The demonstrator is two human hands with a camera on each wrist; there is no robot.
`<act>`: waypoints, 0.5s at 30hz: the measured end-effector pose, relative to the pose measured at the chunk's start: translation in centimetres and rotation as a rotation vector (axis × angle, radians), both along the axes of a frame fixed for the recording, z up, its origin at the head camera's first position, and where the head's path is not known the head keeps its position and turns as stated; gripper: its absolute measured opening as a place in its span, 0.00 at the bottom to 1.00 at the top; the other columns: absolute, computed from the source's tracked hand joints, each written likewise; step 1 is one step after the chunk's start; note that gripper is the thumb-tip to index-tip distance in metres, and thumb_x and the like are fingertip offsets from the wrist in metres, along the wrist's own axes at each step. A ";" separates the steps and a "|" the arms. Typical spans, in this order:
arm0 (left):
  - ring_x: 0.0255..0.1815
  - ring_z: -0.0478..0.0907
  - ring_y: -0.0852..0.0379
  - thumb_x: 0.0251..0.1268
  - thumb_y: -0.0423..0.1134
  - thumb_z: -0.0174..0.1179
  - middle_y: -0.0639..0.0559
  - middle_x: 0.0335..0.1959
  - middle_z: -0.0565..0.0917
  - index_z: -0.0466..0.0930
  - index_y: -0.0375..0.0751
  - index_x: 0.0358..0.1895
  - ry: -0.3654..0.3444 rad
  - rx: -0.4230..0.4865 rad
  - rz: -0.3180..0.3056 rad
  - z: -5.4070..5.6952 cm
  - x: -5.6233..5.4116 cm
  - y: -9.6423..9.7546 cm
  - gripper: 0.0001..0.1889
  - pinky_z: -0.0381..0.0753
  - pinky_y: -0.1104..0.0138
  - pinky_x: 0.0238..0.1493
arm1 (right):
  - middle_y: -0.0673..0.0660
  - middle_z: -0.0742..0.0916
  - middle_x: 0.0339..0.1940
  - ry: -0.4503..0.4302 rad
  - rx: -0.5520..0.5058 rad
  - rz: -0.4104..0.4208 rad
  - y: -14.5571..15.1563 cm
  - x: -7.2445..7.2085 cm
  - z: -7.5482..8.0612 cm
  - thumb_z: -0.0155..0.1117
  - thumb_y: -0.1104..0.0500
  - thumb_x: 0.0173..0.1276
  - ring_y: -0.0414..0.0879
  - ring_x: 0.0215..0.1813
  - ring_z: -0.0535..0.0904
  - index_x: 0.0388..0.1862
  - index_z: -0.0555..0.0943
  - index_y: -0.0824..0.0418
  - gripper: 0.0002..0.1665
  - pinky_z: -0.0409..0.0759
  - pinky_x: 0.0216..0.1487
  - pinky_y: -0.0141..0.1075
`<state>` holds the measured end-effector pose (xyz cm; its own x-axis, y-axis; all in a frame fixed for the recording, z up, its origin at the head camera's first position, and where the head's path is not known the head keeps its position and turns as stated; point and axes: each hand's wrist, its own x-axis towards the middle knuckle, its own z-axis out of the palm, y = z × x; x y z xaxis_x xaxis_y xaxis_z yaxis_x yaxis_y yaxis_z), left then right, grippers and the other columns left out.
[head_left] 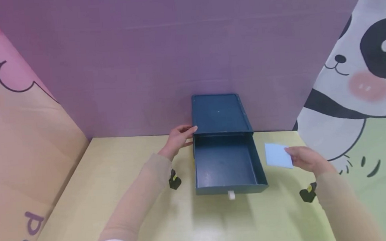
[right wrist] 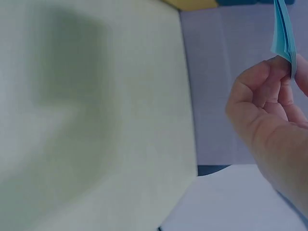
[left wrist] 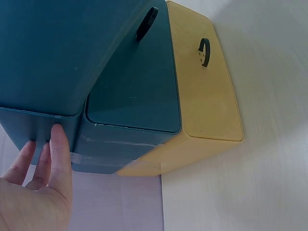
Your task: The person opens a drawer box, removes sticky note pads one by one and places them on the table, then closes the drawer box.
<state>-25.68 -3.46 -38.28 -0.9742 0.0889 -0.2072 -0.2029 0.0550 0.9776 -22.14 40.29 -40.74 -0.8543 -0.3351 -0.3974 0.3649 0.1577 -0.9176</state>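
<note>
A drawer cabinet (head_left: 219,115) with a dark blue top stands against the back wall, its top drawer (head_left: 226,166) pulled out toward me and empty inside. My left hand (head_left: 180,136) is at the cabinet's left side, thumb at the top edge. In the left wrist view, its straight fingers (left wrist: 58,149) rest against the blue casing. Off to the right of the drawer, my right hand (head_left: 306,158) pinches light-blue sticky notes (head_left: 278,155) between thumb and fingers. Several thin sheets (right wrist: 285,36) show edge-on in the right wrist view.
Below the pulled-out drawer are a shut blue drawer (left wrist: 139,91) and a yellow drawer (left wrist: 207,91), each with a dark loop pull. A white tab (head_left: 231,195) hangs at the open drawer's front. The purple wall (head_left: 135,64) rises behind the pale table (head_left: 116,170).
</note>
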 end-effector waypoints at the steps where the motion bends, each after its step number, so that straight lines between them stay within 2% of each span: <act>1: 0.57 0.74 0.45 0.64 0.47 0.61 0.42 0.60 0.75 0.70 0.38 0.63 -0.001 0.000 -0.005 0.0 0.0 0.0 0.28 0.80 0.54 0.55 | 0.44 0.82 0.37 0.001 0.009 -0.006 0.3 0.1 -0.6 0.42 0.60 0.77 0.36 0.42 0.78 0.43 0.73 0.60 0.11 0.79 0.46 0.30; 4: 0.56 0.75 0.46 0.64 0.48 0.61 0.43 0.60 0.75 0.70 0.39 0.63 -0.008 0.002 -0.008 -0.1 0.0 0.2 0.27 0.80 0.55 0.55 | 0.43 0.82 0.36 -0.006 0.076 -0.044 0.9 0.3 -2.0 0.43 0.58 0.77 0.34 0.41 0.78 0.54 0.69 0.72 0.18 0.80 0.46 0.29; 7: 0.55 0.75 0.47 0.63 0.48 0.61 0.43 0.59 0.76 0.71 0.39 0.62 -0.012 -0.002 0.004 -0.1 0.0 0.2 0.27 0.80 0.55 0.55 | 0.43 0.81 0.35 -0.048 0.118 -0.118 1.4 0.4 -3.1 0.46 0.56 0.76 0.33 0.40 0.77 0.65 0.53 0.83 0.34 0.80 0.45 0.29; 9: 0.55 0.75 0.47 0.63 0.48 0.61 0.43 0.59 0.76 0.71 0.39 0.62 -0.012 -0.004 0.009 -0.2 0.0 0.2 0.27 0.80 0.55 0.55 | 0.43 0.80 0.34 -0.085 0.106 -0.169 1.7 0.5 -3.5 0.48 0.56 0.75 0.33 0.39 0.77 0.67 0.45 0.85 0.40 0.81 0.44 0.29; 13: 0.56 0.75 0.47 0.63 0.49 0.62 0.43 0.59 0.76 0.71 0.40 0.62 -0.018 -0.012 0.013 -0.1 -0.2 0.2 0.27 0.80 0.55 0.55 | 0.43 0.81 0.31 -0.142 0.042 -0.233 2.3 0.5 -3.8 0.49 0.58 0.75 0.33 0.37 0.78 0.68 0.43 0.84 0.40 0.81 0.42 0.30; 15: 0.56 0.75 0.47 0.63 0.49 0.61 0.44 0.59 0.76 0.71 0.40 0.62 -0.018 -0.016 0.017 -0.1 -0.2 0.1 0.27 0.80 0.55 0.55 | 0.43 0.81 0.30 -0.154 0.056 -0.255 2.4 0.5 -3.7 0.50 0.58 0.74 0.32 0.35 0.78 0.69 0.42 0.83 0.42 0.82 0.43 0.30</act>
<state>-25.87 -3.33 -38.37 -0.9716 0.0684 -0.2265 -0.2220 0.0673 0.9727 -21.60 42.67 -44.47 -0.8365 -0.0911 -0.5403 0.5333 0.0915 -0.8410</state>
